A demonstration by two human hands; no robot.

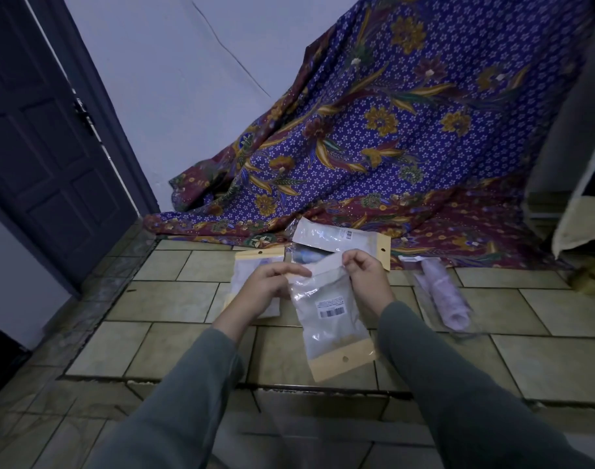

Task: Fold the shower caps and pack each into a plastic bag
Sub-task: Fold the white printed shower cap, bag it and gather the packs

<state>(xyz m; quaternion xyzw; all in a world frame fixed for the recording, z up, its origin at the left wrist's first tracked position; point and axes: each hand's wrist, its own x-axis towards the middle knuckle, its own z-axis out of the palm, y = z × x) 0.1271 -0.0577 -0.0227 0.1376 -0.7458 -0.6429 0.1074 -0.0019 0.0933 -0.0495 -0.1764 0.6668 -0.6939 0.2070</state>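
Both hands hold one clear plastic bag [330, 309] up off the tiled floor [174, 299], its open mouth at the top between them and its tan header card with the hang hole hanging at the bottom, nearest the person. The left hand [267, 286] pinches the left edge of the mouth flap with curled fingers; the right hand [365, 277] pinches the right edge in the same way, so neither hand is free. Through the film a pale, crumpled mass shows, which looks like a folded shower cap already inside, though the film is too cloudy to be sure; a barcode sticker sits on the front. The bag looks very light, limp and slick: it will sag and twist if held by one corner, and the thin flap will probably want to spring back, so the sound hold is where the hands are now, at both ends of the mouth, with the stiffer card end left to hang as a weight. The step in hand appears to be closing or sealing the flap. Beyond the left hand another bag with a tan header [255, 265] lies flat on the floor; beyond the right hand lies a further bag [340, 236], partly on a patterned cloth [391, 130]. Out past the right hand a rolled pale lilac shower cap in clear film [441, 296] rests on the tiles.
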